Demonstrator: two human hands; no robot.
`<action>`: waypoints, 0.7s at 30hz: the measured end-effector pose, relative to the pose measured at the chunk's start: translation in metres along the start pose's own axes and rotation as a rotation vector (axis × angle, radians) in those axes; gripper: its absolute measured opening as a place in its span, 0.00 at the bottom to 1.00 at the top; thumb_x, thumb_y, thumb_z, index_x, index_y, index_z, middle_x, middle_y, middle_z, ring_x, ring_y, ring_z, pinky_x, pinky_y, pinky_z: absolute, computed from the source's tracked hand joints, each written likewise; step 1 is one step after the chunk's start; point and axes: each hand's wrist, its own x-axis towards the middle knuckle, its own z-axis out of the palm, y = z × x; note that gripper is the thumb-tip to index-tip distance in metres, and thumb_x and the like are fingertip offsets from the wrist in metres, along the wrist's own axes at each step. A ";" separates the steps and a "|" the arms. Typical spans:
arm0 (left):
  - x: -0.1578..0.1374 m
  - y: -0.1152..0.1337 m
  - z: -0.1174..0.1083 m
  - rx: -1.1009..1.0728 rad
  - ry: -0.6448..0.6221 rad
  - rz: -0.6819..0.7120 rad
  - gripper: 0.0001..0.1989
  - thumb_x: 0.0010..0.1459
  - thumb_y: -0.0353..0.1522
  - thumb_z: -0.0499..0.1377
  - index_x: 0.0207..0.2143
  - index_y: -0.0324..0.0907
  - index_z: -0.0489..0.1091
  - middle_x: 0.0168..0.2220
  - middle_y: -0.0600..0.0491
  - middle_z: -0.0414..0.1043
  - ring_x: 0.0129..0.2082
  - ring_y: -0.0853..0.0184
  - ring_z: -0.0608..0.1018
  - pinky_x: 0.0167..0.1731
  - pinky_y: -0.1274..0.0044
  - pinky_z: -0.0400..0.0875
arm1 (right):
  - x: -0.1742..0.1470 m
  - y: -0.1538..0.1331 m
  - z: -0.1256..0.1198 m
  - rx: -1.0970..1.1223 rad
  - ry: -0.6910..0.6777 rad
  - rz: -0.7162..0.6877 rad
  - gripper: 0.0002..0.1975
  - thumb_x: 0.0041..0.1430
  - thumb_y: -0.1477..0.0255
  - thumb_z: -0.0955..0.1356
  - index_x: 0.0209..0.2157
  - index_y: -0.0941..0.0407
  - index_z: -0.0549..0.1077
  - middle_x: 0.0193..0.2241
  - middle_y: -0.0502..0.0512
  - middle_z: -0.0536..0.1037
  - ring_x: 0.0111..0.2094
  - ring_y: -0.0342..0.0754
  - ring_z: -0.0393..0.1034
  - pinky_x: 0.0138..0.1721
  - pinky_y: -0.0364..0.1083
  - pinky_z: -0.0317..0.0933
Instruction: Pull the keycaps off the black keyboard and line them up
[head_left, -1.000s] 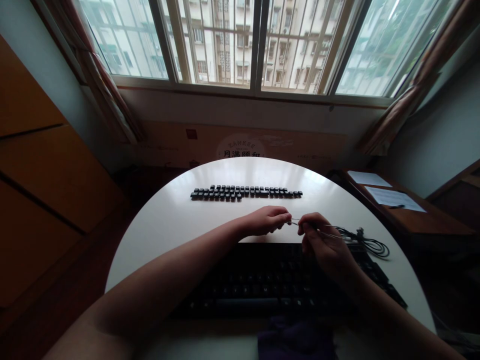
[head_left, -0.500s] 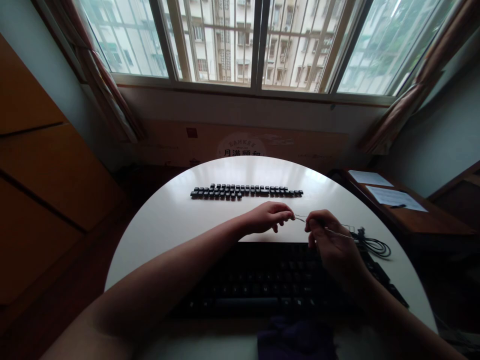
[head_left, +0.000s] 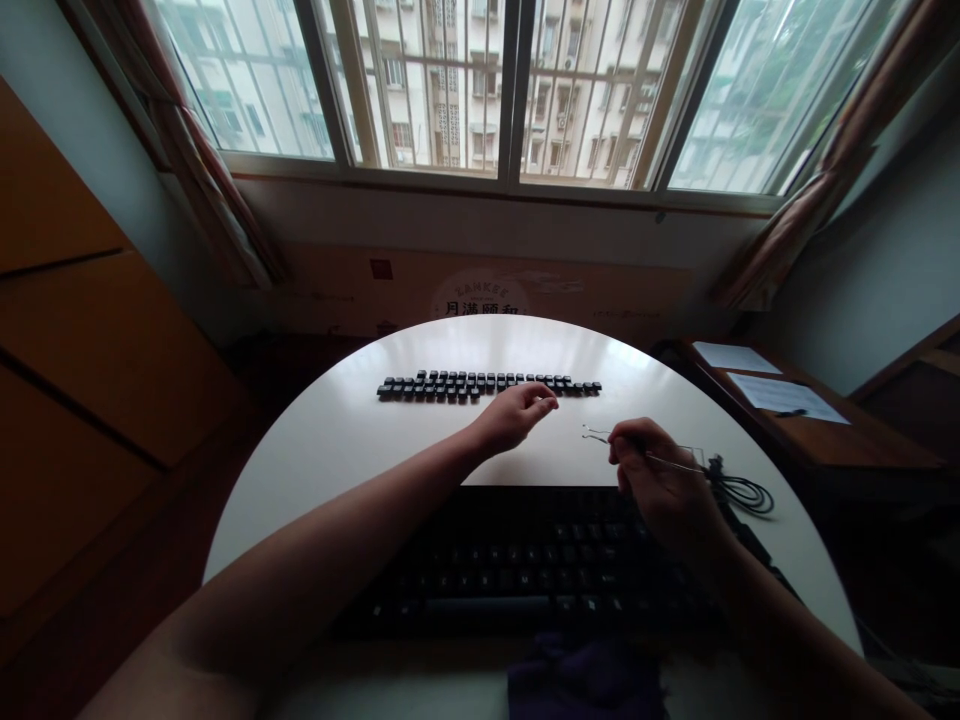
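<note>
My right hand (head_left: 660, 480) is closed around a wire keycap puller (head_left: 675, 462), its two bent wire ends pointing left with nothing visible between them. My left hand (head_left: 514, 415) is over the white table just in front of the loose black keycaps (head_left: 427, 385), thumb and fingers pinched together. Whatever those fingertips may hold is hidden. Below both hands lies a black keyboard (head_left: 495, 580); keys show on its nearer rows, while its upper left part looks dark and bare. My left forearm covers part of its left side.
The round white table (head_left: 300, 470) carries a coiled black cable (head_left: 746, 492) at the right. A dark purple cloth (head_left: 585, 680) lies at the near edge. Beyond the table's right side, papers (head_left: 787, 397) and a pen rest on a brown desk (head_left: 847, 445).
My left hand has come away from the puller's wire tips and moved left and slightly up toward the keycaps. The right hand has stayed nearly in place with the puller.
</note>
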 end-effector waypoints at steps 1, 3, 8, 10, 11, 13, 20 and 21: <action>0.000 0.001 -0.002 0.031 -0.009 0.011 0.11 0.61 0.38 0.56 0.37 0.39 0.71 0.24 0.57 0.65 0.20 0.74 0.66 0.18 0.81 0.61 | 0.000 0.000 0.000 0.001 -0.004 -0.005 0.05 0.66 0.68 0.63 0.38 0.53 0.69 0.27 0.49 0.71 0.22 0.42 0.65 0.22 0.41 0.60; 0.000 0.004 -0.006 0.075 -0.023 0.015 0.12 0.59 0.39 0.58 0.38 0.39 0.72 0.25 0.56 0.68 0.21 0.73 0.68 0.19 0.80 0.64 | 0.000 0.001 -0.001 0.022 -0.021 -0.017 0.05 0.66 0.69 0.63 0.38 0.53 0.69 0.27 0.49 0.71 0.22 0.42 0.65 0.22 0.41 0.60; 0.003 0.014 -0.027 0.162 -0.047 -0.020 0.10 0.57 0.34 0.60 0.40 0.39 0.73 0.31 0.51 0.74 0.25 0.71 0.73 0.22 0.79 0.70 | -0.001 0.001 -0.001 0.116 -0.049 -0.057 0.04 0.66 0.70 0.63 0.39 0.53 0.69 0.27 0.48 0.70 0.22 0.41 0.64 0.22 0.41 0.60; 0.003 0.021 -0.042 0.179 0.003 -0.014 0.12 0.55 0.33 0.62 0.42 0.39 0.70 0.32 0.50 0.75 0.26 0.70 0.74 0.24 0.78 0.71 | -0.001 0.000 -0.001 0.138 -0.048 -0.073 0.04 0.66 0.71 0.63 0.39 0.53 0.69 0.27 0.48 0.70 0.23 0.41 0.64 0.23 0.41 0.60; 0.003 0.026 -0.050 0.187 0.044 -0.004 0.14 0.54 0.32 0.64 0.42 0.38 0.69 0.33 0.50 0.76 0.27 0.69 0.75 0.25 0.78 0.71 | -0.001 -0.001 -0.002 0.147 -0.049 -0.079 0.04 0.66 0.71 0.63 0.39 0.53 0.69 0.27 0.48 0.70 0.23 0.41 0.64 0.23 0.41 0.60; 0.002 0.036 -0.067 0.229 0.146 0.033 0.15 0.51 0.33 0.65 0.40 0.38 0.69 0.33 0.49 0.76 0.30 0.67 0.77 0.28 0.76 0.72 | -0.001 -0.003 -0.002 0.156 -0.054 -0.083 0.04 0.66 0.71 0.63 0.39 0.53 0.69 0.27 0.49 0.70 0.23 0.42 0.64 0.23 0.41 0.60; 0.015 0.050 -0.094 0.707 0.103 0.101 0.11 0.51 0.36 0.64 0.36 0.41 0.76 0.38 0.49 0.78 0.40 0.61 0.77 0.40 0.72 0.71 | 0.000 -0.005 -0.004 0.117 -0.073 -0.106 0.04 0.67 0.71 0.62 0.39 0.54 0.69 0.26 0.49 0.70 0.21 0.41 0.62 0.22 0.41 0.59; 0.020 0.047 -0.093 0.835 0.082 0.088 0.09 0.51 0.35 0.64 0.36 0.42 0.77 0.38 0.50 0.78 0.41 0.60 0.77 0.40 0.73 0.70 | 0.001 -0.005 -0.004 0.115 -0.080 -0.109 0.04 0.67 0.71 0.62 0.39 0.54 0.68 0.26 0.49 0.70 0.21 0.41 0.62 0.22 0.41 0.59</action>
